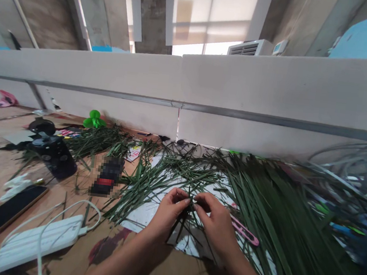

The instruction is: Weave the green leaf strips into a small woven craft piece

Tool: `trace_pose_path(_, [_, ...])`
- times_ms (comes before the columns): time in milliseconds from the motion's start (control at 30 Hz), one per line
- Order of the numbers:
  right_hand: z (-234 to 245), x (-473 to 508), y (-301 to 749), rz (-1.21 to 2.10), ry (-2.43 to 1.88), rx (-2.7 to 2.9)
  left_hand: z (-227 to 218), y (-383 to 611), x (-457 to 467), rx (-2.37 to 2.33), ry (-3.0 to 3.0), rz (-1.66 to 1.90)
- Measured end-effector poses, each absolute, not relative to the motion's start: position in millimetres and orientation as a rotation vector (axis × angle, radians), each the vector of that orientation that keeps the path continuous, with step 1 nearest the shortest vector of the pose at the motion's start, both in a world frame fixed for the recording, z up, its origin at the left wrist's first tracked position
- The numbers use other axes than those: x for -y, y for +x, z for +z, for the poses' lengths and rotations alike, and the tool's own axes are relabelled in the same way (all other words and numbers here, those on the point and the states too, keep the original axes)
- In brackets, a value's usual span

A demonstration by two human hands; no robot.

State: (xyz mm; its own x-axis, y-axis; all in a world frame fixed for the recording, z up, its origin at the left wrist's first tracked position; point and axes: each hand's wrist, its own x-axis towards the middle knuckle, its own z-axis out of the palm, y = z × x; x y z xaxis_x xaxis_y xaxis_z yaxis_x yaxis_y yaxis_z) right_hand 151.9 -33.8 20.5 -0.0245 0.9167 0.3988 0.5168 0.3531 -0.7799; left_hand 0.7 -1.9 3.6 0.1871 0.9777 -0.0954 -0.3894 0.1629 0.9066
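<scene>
One long white partition [242, 87] runs behind the table [0, 143], with a window blind [211, 12] and an air conditioner [250, 48] showing above it. A big heap of long green leaf strips [271, 209] spreads across the middle and right of the table, and looser strips trail left over a sheet of white paper [141, 221]. At the far right, a tangle of pale strips [349, 161] sits blurred at the edge of the view.

Toward the left of the table lie a phone [4, 212], a white power bank [32, 244] with a white cable [72, 206] running from it, a black device [53, 156], a pixelated object [106, 175] too obscured to name, and a green plastic ornament [94, 120].

The left hand [168, 211] and right hand [215, 220] are low over the paper, both curled and far from open. Together they pinch a small bundle of crossed green strips [187, 211] just above the paper, its loose ends hanging down. Their fingers hide how the strips cross at the centre. A pink cutter [245, 230] lies just beside the right hand.
</scene>
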Motion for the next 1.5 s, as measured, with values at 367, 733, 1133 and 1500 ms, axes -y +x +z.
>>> trace_pose_path(367, [24.8, 32.4, 157.9, 0.423, -1.248, 1.791, 5.4, 2.0, 3.0, -0.834, 0.825, 1.145])
trace_pose_path(733, [25.3, 31.6, 158.8, 0.389, -1.276, 1.813, -1.2, 1.8, 1.8, -0.864, 0.946, 1.152])
trace_pose_path(1133, [22.4, 29.8, 158.3, 0.414, -1.266, 1.834, 4.9, 3.1, 0.2, -1.011, 1.057, 1.185])
trace_pose_path(1500, [25.6, 29.9, 159.4, 0.452, -1.288, 1.817, 10.1, 7.1, 4.0, -0.987, 0.976, 1.178])
